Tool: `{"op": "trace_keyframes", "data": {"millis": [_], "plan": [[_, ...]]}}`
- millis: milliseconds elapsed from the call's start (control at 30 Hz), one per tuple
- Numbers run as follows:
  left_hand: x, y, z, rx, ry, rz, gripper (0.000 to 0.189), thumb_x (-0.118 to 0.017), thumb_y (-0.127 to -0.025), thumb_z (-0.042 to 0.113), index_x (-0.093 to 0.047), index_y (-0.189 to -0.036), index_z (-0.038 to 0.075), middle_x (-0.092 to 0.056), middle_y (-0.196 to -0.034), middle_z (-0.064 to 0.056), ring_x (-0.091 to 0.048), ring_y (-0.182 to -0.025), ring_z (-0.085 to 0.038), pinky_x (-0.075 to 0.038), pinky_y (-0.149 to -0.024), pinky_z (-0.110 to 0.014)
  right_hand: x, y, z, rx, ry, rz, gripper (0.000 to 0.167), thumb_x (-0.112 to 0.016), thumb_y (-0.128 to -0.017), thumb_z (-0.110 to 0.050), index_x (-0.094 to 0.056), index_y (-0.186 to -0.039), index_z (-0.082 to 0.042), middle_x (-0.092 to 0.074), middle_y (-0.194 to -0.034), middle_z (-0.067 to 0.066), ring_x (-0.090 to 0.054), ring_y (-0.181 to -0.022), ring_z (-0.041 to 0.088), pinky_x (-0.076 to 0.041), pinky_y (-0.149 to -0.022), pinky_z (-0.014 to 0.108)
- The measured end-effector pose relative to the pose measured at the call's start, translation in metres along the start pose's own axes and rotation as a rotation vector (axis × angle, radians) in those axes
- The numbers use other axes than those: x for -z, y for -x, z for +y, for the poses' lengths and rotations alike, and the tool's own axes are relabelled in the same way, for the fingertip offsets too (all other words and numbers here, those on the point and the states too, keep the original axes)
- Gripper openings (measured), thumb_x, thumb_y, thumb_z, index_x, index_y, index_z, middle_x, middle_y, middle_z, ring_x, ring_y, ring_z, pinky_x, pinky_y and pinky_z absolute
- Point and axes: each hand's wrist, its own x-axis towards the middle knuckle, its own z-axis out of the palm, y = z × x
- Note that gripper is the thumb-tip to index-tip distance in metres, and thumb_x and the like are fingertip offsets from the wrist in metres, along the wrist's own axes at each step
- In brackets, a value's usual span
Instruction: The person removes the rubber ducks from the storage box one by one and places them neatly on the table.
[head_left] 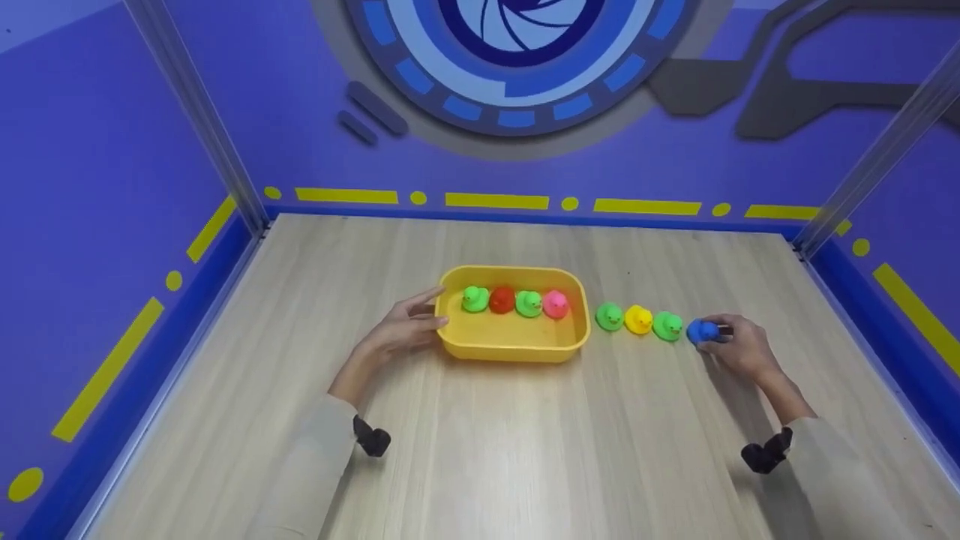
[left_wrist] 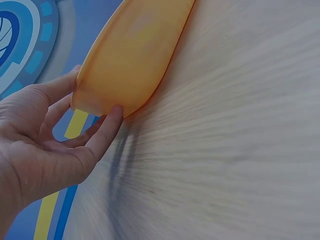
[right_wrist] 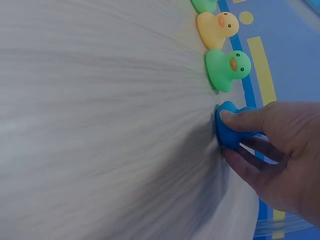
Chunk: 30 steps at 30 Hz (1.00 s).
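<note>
Between the thumb and fingers of my right hand (head_left: 744, 349), a blue rubber duck (right_wrist: 230, 125) is pinched low over the wooden table, at the right end of a row of ducks. In that row, from the tub outward, are a green duck (head_left: 610, 317), a yellow duck (head_left: 639, 320) and another green duck (right_wrist: 227, 69). My left hand (head_left: 401, 330) holds the left end of a yellow plastic tub (head_left: 517, 354), its fingertips against the wall and rim. Inside, lined up along the far side, sit a green duck (head_left: 474, 299), a red duck (head_left: 502, 300), a second green duck (head_left: 529, 304) and a pink duck (head_left: 556, 304).
Pale wood-grain table (head_left: 480, 450) stretches under everything. Blue printed panels (head_left: 262, 135) with yellow dashes wall it in at the back and both sides. Metal posts (head_left: 199, 112) stand at the back corners. A small black device (head_left: 766, 451) is fixed at each sleeve's cuff.
</note>
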Motion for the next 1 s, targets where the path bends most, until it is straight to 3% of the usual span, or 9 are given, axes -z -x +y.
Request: {"op": "trace_keyframes", "data": {"millis": [233, 533, 767, 1000], "plan": [[0.001, -0.001, 0.002, -0.020, -0.013, -0.008, 0.070, -0.069, -0.097, 0.010, -0.040, -0.158, 0.026, -0.042, -0.156, -0.021, -0.060, -0.128, -0.032, -0.053, -0.109, -0.042, -0.002, -0.001, -0.004, -0.005, -0.007, 0.006, 0.044, -0.073, -0.092, -0.004, -0.059, -0.130, 0.013, -0.057, -0.130, 0.040, -0.059, -0.119, 0.056, -0.049, -0.101, 0.066], [0.000, -0.002, 0.001, -0.001, -0.032, -0.006, 0.070, -0.072, -0.096, 0.014, -0.042, -0.157, 0.030, -0.043, -0.155, -0.017, -0.060, -0.128, -0.030, -0.052, -0.110, -0.043, -0.001, 0.003, -0.003, 0.007, -0.023, 0.004, 0.054, -0.076, -0.090, -0.006, -0.054, -0.136, 0.013, -0.055, -0.134, 0.040, -0.060, -0.118, 0.056, -0.051, -0.100, 0.063], [0.000, 0.000, 0.000, -0.004, -0.013, -0.004, 0.069, -0.071, -0.097, 0.014, -0.042, -0.157, 0.030, -0.043, -0.155, -0.019, -0.061, -0.128, -0.031, -0.053, -0.108, -0.041, 0.010, 0.005, -0.010, 0.008, -0.007, -0.030, 0.062, -0.075, -0.092, -0.012, -0.048, -0.143, 0.009, -0.049, -0.142, 0.039, -0.051, -0.127, 0.058, -0.050, -0.100, 0.067], [0.001, 0.000, -0.001, -0.007, -0.015, -0.002, 0.071, -0.071, -0.097, 0.013, -0.040, -0.158, 0.029, -0.043, -0.156, -0.018, -0.059, -0.131, -0.032, -0.053, -0.108, -0.041, 0.021, 0.000, -0.024, 0.110, 0.008, 0.009, 0.061, -0.078, -0.088, -0.004, -0.050, -0.140, 0.012, -0.051, -0.137, 0.040, -0.051, -0.123, 0.060, -0.049, -0.097, 0.070]]}}
